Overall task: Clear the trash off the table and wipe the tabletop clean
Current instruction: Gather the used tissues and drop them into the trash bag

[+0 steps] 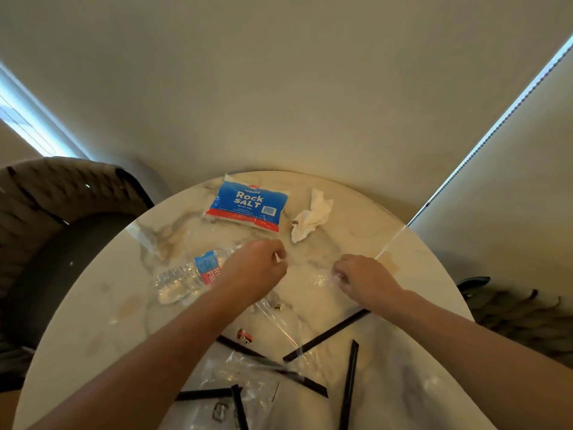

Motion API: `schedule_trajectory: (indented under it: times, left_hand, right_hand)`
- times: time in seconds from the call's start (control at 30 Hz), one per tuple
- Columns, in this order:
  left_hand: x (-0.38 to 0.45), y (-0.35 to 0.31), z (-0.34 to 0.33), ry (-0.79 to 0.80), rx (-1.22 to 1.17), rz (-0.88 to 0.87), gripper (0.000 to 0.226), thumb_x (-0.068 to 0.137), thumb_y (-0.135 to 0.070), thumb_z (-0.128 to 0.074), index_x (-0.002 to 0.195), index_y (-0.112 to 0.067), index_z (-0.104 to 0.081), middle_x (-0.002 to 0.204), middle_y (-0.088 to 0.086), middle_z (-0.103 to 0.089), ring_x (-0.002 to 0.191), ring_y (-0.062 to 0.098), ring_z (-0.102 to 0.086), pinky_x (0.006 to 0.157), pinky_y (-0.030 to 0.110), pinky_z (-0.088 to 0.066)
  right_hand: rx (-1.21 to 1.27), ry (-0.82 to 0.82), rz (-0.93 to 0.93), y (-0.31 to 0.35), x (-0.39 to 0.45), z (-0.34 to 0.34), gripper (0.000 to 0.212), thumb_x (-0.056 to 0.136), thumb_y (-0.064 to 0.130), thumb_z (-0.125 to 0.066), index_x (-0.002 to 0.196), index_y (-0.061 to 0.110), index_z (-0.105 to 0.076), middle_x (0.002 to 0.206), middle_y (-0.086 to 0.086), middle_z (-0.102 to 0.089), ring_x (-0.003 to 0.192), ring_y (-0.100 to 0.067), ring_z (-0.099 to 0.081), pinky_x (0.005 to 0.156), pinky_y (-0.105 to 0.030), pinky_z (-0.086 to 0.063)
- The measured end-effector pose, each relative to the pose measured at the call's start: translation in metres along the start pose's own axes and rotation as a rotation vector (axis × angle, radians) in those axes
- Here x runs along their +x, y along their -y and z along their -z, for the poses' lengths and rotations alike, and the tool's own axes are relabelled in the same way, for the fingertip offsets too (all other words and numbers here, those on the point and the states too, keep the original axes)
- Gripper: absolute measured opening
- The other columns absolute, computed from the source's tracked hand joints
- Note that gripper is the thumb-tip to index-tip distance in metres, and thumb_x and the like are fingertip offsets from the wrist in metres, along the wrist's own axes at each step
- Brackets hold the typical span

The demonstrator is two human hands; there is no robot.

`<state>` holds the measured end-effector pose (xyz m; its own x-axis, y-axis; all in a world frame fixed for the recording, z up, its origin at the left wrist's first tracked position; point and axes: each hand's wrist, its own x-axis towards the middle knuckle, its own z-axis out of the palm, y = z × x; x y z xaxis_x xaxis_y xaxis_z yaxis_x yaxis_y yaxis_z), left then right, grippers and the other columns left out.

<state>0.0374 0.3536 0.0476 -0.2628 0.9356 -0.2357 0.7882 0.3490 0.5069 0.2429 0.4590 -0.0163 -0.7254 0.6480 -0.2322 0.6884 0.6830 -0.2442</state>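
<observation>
Round marble-look table (102,308) fills the head view, beige wall behind, a dark woven chair (59,193) tucked at the far left w/ window light slanting past it, and a roller blind w/ bead chain (483,147) on the right. Both arms are stretched out over the tabletop. Left hand (257,268) has fingers curled, pinching the edge of a clear plastic bag (279,324), and right hand (359,276) is curled too, pinching the same film a bit apart from the left, so the sheet is held between them just above the table's middle. Bag trails back toward the person, see-through, hard to trace its full outline. Just left of the left hand lies an empty crushed water bottle (183,277) on its side, blue-red label up. Further back sits a blue Rock Salt packet (248,206), flat, and beside it on the right a crumpled white tissue (311,215), the two near but not touching. Closer in, several black straws (325,335) are scattered at angles, some under more clear plastic near the front edge. A small red-black scrap (245,336) lies between the forearms; can't tell what it is.
</observation>
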Motion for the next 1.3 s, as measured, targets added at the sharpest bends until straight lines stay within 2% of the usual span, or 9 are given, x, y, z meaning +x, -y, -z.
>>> schedule_trajectory:
  times: [0.1,0.3,0.4,0.6,0.77,0.9,1.03,1.17,1.3]
  left_hand:
    - [0.063,-0.025,-0.006,-0.01,0.159,-0.134,0.03,0.089,-0.028,-0.059,0.118,-0.026,-0.059,0.117,-0.001,-0.056,0.099,0.02,-0.058,0.084,0.035,-0.05]
    - [0.158,-0.049,-0.031,0.358,0.748,-0.358,0.088,0.085,-0.013,-0.065,0.152,-0.036,-0.012,0.158,0.009,-0.01,0.125,0.035,-0.047,0.095,0.04,-0.045]
    - [0.173,-0.047,-0.046,0.414,0.829,-0.382,0.077,0.085,-0.014,-0.064,0.15,-0.029,-0.025,0.146,0.01,-0.03,0.118,0.032,-0.051,0.093,0.039,-0.045]
    - [0.159,-0.03,-0.067,0.224,0.743,-0.4,0.038,0.089,-0.01,-0.057,0.126,-0.018,-0.05,0.122,0.008,-0.047,0.104,0.031,-0.058,0.082,0.038,-0.048]
    - [0.127,-0.048,-0.062,0.109,0.415,-0.341,0.03,0.088,-0.006,-0.054,0.115,-0.018,-0.057,0.109,0.005,-0.053,0.099,0.029,-0.058,0.084,0.042,-0.049]
    - [0.065,-0.111,-0.057,0.025,0.187,-0.357,0.025,0.09,-0.012,-0.055,0.113,-0.018,-0.061,0.107,-0.001,-0.058,0.097,0.019,-0.055,0.068,0.024,-0.039]
    - [0.006,-0.175,-0.083,0.178,-0.105,-0.413,0.018,0.083,-0.012,-0.061,0.099,-0.018,-0.066,0.094,-0.009,-0.063,0.088,0.01,-0.057,0.062,0.007,-0.036]
    - [-0.024,-0.236,-0.142,0.338,-0.147,-0.502,0.012,0.085,-0.019,-0.063,0.095,-0.016,-0.068,0.095,-0.006,-0.066,0.088,0.011,-0.059,0.068,0.019,-0.04]
    - [-0.032,-0.286,-0.202,0.459,-0.141,-0.518,0.016,0.089,-0.024,-0.063,0.104,-0.019,-0.066,0.1,-0.002,-0.062,0.089,0.011,-0.056,0.067,0.018,-0.042]
  right_hand:
    - [0.063,-0.063,-0.041,-0.006,-0.016,0.015,0.02,0.09,0.018,-0.054,0.103,0.019,-0.068,0.095,0.002,-0.063,0.091,-0.018,-0.06,0.069,-0.022,-0.036]
    - [0.201,-0.095,-0.139,-0.018,-0.057,0.039,0.02,0.087,0.019,-0.058,0.103,0.025,-0.068,0.095,0.009,-0.065,0.088,-0.009,-0.057,0.076,-0.021,-0.042]
    - [0.256,-0.123,-0.164,-0.023,-0.073,0.037,0.016,0.088,0.022,-0.06,0.102,0.026,-0.069,0.094,0.01,-0.065,0.085,-0.007,-0.058,0.078,-0.024,-0.047]
    - [0.356,-0.197,-0.236,-0.027,-0.093,0.03,0.015,0.088,0.023,-0.063,0.101,0.024,-0.07,0.092,0.006,-0.066,0.083,-0.011,-0.059,0.079,-0.031,-0.049]
    - [0.471,-0.317,-0.387,-0.031,-0.123,0.032,0.014,0.084,0.025,-0.071,0.098,0.029,-0.07,0.086,0.013,-0.066,0.078,-0.002,-0.059,0.074,-0.018,-0.05]
    - [0.586,-0.361,-0.579,-0.037,-0.174,0.036,0.015,0.083,0.023,-0.074,0.095,0.029,-0.069,0.085,0.012,-0.065,0.076,-0.003,-0.058,0.07,-0.015,-0.047]
    - [0.666,-0.366,-0.804,-0.049,-0.227,0.022,0.014,0.085,0.022,-0.072,0.095,0.029,-0.066,0.082,0.013,-0.061,0.074,-0.005,-0.057,0.063,-0.014,-0.045]
    - [0.728,-0.375,-0.98,-0.067,-0.279,-0.009,0.018,0.086,0.022,-0.07,0.103,0.024,-0.065,0.084,0.01,-0.061,0.078,-0.004,-0.057,0.07,-0.018,-0.048]
    - [0.787,-0.392,-1.14,-0.086,-0.333,-0.038,0.013,0.086,0.021,-0.067,0.099,0.021,-0.067,0.082,0.007,-0.064,0.076,-0.007,-0.06,0.068,-0.02,-0.05]
